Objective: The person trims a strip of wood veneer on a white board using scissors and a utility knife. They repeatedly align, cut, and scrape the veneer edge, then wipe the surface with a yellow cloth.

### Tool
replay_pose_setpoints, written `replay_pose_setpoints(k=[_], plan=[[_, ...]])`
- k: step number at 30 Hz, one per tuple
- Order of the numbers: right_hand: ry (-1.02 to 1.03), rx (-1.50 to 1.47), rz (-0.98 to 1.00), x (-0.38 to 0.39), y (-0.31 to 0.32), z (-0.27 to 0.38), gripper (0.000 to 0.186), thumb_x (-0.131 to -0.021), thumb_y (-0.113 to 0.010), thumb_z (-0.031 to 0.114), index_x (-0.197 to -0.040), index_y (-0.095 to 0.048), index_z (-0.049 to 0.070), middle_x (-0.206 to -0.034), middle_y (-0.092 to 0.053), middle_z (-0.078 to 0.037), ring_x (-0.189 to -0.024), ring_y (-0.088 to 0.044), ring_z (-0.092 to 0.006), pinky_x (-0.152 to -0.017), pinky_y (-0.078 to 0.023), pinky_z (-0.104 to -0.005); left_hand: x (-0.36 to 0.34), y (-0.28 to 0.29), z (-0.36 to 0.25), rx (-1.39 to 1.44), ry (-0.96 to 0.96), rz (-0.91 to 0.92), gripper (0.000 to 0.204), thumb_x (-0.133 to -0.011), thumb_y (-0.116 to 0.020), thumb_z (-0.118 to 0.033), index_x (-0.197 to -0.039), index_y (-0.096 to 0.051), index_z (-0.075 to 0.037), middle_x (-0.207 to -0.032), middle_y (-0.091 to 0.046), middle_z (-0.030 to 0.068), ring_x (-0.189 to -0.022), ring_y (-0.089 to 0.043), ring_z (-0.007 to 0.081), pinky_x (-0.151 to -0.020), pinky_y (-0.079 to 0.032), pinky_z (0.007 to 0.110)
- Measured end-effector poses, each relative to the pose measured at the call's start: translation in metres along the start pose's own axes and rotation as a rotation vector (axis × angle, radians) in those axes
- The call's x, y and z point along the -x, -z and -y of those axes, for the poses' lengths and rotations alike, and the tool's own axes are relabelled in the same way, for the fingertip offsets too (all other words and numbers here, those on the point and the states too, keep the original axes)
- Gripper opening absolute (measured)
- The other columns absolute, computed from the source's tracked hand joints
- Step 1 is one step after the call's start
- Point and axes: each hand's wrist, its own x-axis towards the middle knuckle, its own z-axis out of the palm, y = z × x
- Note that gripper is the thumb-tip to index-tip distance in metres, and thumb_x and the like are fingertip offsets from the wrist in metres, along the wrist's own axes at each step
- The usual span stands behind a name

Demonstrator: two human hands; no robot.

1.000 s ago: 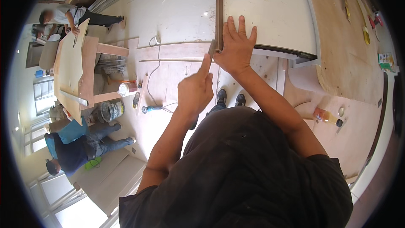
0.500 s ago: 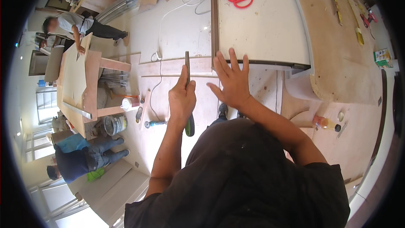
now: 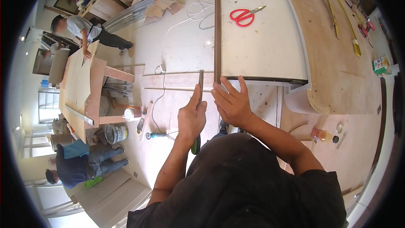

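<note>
My left hand [image 3: 192,120] is closed round a file [image 3: 201,85] with a narrow grey blade and a green and black handle; the index finger lies along the blade. The blade points away from me, just left of the brown edge strip [image 3: 217,29] on a white-topped panel [image 3: 261,46]. My right hand [image 3: 233,107] has its fingers stretched out and holds nothing. Its fingertips are at the panel's near left corner, by the strip's end; whether they press on it I cannot tell. Red-handled scissors [image 3: 247,16] lie on the panel.
A curved plywood piece [image 3: 337,59] adjoins on the right, with a yellow tape measure [image 3: 353,38] on it. A bottle [image 3: 324,136] lies lower right. To the left are a cord, a blue power tool [image 3: 156,135], a bucket [image 3: 116,133] and a wooden worktable [image 3: 78,88] with co-workers nearby.
My left hand has brought the file rightward, closer to the brown edge strip. The fingers of my right hand have drawn closer together at the panel's corner. The whole view has shifted slightly.
</note>
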Motion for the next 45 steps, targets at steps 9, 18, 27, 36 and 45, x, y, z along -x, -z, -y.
replay_pose_setpoints(k=[9,18,27,36,45], plan=[[-0.234,0.046,-0.038,-0.019,-0.024,-0.017,0.071,-0.080,-0.083,0.032,-0.138,-0.059,-0.003,-0.145,-0.060,-0.021,-0.144,-0.046,-0.0434,-0.116,-0.020,-0.0733,0.006,0.002,-0.011,-0.035,0.044,0.059,0.058,-0.099,-0.063,-0.013,-0.155,-0.051,-0.012,-0.075,-0.067,0.0248,-0.065,-0.070,0.0362,-0.065,-0.054,0.040],[-0.264,0.138,-0.074,-0.020,-0.044,-0.024,0.071,-0.076,-0.082,0.025,-0.137,-0.061,-0.004,-0.141,-0.066,-0.021,-0.145,-0.051,-0.0368,-0.119,-0.018,-0.0680,0.018,-0.010,-0.012,-0.321,-0.162,0.086,0.057,-0.097,-0.065,-0.015,-0.152,-0.054,-0.009,-0.068,-0.067,0.0193,-0.060,-0.067,0.0381,-0.060,-0.054,0.047],[-0.292,0.110,-0.097,-0.021,-0.045,-0.028,0.068,-0.076,-0.083,0.026,-0.135,-0.063,-0.002,-0.138,-0.068,-0.020,-0.143,-0.053,-0.0364,-0.119,-0.019,-0.0667,-0.009,-0.006,-0.012,-0.361,-0.180,0.080,0.054,-0.097,-0.063,-0.015,-0.150,-0.055,-0.008,-0.066,-0.066,0.0187,-0.059,-0.067,0.0390,-0.059,-0.054,0.049],[-0.300,0.109,-0.080,-0.023,-0.042,-0.025,0.068,-0.077,-0.082,0.028,-0.135,-0.063,-0.002,-0.137,-0.069,-0.019,-0.144,-0.052,-0.0361,-0.121,-0.018,-0.0642,-0.032,-0.016,-0.001,-0.330,-0.198,0.034,0.056,-0.097,-0.063,-0.017,-0.151,-0.054,-0.011,-0.066,-0.066,0.0196,-0.059,-0.066,0.0410,-0.059,-0.054,0.051],[-0.282,0.121,-0.093,-0.020,-0.047,-0.027,0.070,-0.077,-0.082,0.029,-0.136,-0.063,-0.002,-0.138,-0.068,-0.019,-0.143,-0.053,-0.0362,-0.121,-0.018,-0.0643,-0.020,-0.023,0.004,-0.363,-0.234,0.049,0.056,-0.095,-0.065,-0.015,-0.150,-0.056,-0.008,-0.066,-0.067,0.0192,-0.060,-0.068,0.0389,-0.059,-0.054,0.048]])
